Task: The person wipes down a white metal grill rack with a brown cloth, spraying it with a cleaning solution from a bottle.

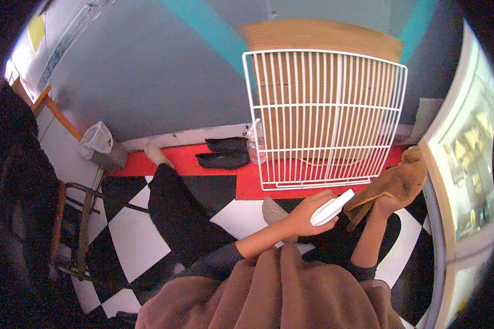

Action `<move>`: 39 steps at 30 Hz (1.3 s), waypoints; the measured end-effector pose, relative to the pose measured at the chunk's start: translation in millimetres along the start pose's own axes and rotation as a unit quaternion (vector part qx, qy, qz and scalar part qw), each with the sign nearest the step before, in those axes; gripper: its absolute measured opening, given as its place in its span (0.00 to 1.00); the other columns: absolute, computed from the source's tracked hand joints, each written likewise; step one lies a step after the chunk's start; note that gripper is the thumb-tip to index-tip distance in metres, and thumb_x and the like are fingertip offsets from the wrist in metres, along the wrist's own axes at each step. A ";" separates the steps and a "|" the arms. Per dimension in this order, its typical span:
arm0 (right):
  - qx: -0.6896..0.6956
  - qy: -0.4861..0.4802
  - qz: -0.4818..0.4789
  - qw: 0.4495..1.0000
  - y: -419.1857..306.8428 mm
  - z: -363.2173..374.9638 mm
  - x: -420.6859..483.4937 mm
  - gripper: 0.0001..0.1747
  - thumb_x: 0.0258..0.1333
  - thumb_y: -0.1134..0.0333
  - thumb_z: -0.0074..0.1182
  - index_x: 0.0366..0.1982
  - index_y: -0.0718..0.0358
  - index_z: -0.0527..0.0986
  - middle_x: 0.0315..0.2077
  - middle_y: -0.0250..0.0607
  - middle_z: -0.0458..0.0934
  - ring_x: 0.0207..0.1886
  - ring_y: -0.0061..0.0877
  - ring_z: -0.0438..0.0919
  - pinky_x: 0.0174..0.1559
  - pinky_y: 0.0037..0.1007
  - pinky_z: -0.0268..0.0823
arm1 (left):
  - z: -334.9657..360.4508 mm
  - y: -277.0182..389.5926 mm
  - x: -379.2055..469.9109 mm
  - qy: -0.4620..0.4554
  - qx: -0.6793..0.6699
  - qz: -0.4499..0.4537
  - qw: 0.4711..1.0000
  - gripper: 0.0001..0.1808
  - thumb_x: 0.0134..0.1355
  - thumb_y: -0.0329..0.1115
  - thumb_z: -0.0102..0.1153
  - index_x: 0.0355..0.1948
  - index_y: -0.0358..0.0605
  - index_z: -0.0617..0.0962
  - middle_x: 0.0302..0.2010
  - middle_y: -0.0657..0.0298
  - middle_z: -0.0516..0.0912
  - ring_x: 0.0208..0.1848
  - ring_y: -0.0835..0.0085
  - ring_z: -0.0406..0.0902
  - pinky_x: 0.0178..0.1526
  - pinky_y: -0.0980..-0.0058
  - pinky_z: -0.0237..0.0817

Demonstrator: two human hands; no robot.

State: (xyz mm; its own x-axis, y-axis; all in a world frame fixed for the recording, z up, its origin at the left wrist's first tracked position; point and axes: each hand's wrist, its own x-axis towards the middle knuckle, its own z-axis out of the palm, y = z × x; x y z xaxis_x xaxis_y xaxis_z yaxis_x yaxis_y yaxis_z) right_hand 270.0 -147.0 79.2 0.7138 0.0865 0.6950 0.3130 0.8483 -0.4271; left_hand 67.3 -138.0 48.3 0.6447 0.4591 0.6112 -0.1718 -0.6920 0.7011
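My left hand [308, 211] grips a small white object [331, 209], long and flat-edged, whose exact kind I cannot tell. A brown cloth [401, 181] is bunched in my right hand [389, 205], its loose end hanging toward the white object without clear contact. Just beyond both hands, a white wire shelf rack [325, 106] stands upright on the red floor strip. Behind it a brown cardboard sheet [325, 35] leans on the grey wall.
A clear plastic bottle [256, 150] and black shoes [223, 159] sit by the wall. Farther left are a lined waste bin [103, 148] and a metal-framed stool [84, 222]. A glass-fronted display case [471, 160] borders the right side. The floor [138, 242] is black-and-white checkered.
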 end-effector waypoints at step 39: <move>0.278 0.117 0.368 0.880 143.3 -35.0 9.2 0.13 0.53 0.59 0.45 0.20 0.58 0.61 0.22 0.34 0.61 0.23 0.22 0.59 0.22 0.20 0.57 | -9.0 -80.8 109.9 0.231 -0.137 -0.272 0.924 0.18 0.54 0.24 0.57 0.45 0.32 0.67 0.31 0.59 0.75 0.27 0.72 0.79 0.28 0.78 0.71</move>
State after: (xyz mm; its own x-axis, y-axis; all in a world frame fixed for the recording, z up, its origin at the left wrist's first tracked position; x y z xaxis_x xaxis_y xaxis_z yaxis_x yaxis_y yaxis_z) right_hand 343.4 -42.9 4.1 0.7252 0.6638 0.1829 -0.5956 0.7381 -0.3172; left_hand 145.3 -26.6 62.2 0.3148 0.9302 0.1885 -0.1400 -0.1510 0.9786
